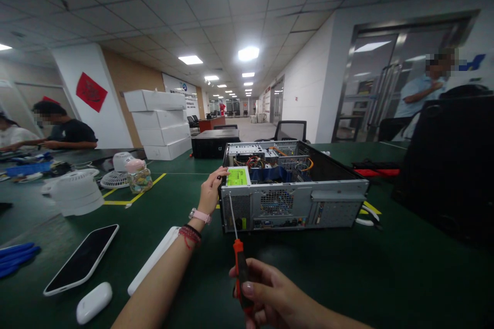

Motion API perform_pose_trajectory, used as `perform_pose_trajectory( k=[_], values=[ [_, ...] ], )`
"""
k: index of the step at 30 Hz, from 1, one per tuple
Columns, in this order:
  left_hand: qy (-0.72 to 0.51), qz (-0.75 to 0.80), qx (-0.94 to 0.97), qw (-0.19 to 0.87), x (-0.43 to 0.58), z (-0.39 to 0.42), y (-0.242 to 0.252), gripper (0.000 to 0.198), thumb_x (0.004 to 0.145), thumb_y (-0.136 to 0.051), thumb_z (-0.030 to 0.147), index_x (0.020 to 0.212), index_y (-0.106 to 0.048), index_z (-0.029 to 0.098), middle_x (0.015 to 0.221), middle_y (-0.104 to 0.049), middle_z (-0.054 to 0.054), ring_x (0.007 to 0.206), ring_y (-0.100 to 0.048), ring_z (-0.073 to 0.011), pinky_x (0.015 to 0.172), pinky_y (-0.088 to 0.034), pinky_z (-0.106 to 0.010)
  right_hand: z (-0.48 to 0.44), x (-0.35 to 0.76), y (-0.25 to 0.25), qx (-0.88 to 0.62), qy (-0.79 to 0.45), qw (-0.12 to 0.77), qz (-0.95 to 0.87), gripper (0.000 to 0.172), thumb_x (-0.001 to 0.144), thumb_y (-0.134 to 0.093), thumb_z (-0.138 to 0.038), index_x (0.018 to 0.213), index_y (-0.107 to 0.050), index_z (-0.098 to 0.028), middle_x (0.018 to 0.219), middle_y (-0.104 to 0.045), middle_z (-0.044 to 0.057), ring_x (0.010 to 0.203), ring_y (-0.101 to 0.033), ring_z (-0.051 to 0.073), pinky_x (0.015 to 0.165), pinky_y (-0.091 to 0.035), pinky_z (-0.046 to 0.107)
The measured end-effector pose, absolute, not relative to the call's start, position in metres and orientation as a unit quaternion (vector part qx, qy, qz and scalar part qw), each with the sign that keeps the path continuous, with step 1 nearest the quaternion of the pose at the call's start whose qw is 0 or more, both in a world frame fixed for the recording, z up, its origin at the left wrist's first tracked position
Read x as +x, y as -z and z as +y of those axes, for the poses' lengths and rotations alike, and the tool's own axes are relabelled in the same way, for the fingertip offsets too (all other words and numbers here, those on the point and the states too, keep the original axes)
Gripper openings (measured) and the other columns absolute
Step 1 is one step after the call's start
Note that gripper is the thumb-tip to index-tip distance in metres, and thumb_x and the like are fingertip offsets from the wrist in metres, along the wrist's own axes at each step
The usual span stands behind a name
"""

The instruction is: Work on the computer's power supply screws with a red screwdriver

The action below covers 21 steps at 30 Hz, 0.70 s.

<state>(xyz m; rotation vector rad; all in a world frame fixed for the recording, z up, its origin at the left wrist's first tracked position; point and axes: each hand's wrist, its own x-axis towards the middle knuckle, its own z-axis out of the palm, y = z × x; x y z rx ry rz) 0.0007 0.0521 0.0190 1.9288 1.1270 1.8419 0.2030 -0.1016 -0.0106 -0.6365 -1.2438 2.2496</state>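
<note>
A green bench [339, 272] carries an open PC case [328, 211]. The left hand [210, 190] lies on its near-left corner, whether gripping I cannot tell; the right hand [272, 288] holds a screwdriver [240, 264], tip at the panel. Leftward lies a phone [83, 259]; farther back, white boxes [158, 121] stand under ceiling lights [248, 53].

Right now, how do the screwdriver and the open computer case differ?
The screwdriver is slim, with a red and black handle; the computer case is bulky, grey and black. The screwdriver tilts in the right hand; the case lies on the table, the left hand at its corner. Both have metal-looking parts.
</note>
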Motion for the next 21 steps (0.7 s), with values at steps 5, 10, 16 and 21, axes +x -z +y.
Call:
perform_pose_trajectory(
  k=[5,10,16,21],
  values=[
    [-0.634,0.384,0.659,0.127,0.002,0.051,-0.020,0.033,0.086,-0.038,0.031,0.090,-0.066,0.017,0.118,-0.063,-0.008,0.121,-0.050,-0.0214,0.108,-0.033,-0.040,-0.102,0.212,0.022,-0.223,-0.818,0.281,-0.450,0.047,0.074,-0.063,-0.045,0.106,-0.042,-0.019,0.091,-0.062,0.005,0.064,-0.064,0.014,0.055,-0.041,0.023],
    [-0.634,0.380,0.662,0.125,0.001,0.051,-0.020,0.033,0.086,-0.038,0.031,0.090,-0.067,0.017,0.117,-0.064,-0.008,0.121,-0.050,-0.0213,0.108,-0.032,-0.040,-0.101,0.213,0.027,-0.232,-0.812,0.285,-0.452,0.049,0.071,-0.065,-0.047,0.104,-0.042,-0.019,0.086,-0.062,0.002,0.058,-0.063,0.012,0.051,-0.041,0.023],
    [-0.630,0.381,0.666,0.121,0.002,0.049,-0.022,0.034,0.086,-0.037,0.033,0.091,-0.067,0.016,0.117,-0.064,-0.008,0.122,-0.050,-0.0221,0.108,-0.032,-0.041,-0.103,0.213,0.020,-0.251,-0.809,0.279,-0.453,0.047,0.072,-0.064,-0.045,0.106,-0.044,-0.018,0.084,-0.062,0.002,0.055,-0.061,0.010,0.052,-0.040,0.022],
    [-0.630,0.381,0.666,0.120,0.002,0.048,-0.023,0.034,0.086,-0.037,0.033,0.090,-0.066,0.016,0.118,-0.064,-0.008,0.122,-0.050,-0.0217,0.108,-0.033,-0.040,-0.104,0.214,0.020,-0.252,-0.814,0.270,-0.449,0.046,0.072,-0.062,-0.044,0.106,-0.043,-0.019,0.084,-0.062,0.002,0.055,-0.060,0.009,0.052,-0.039,0.023]
  ],
)
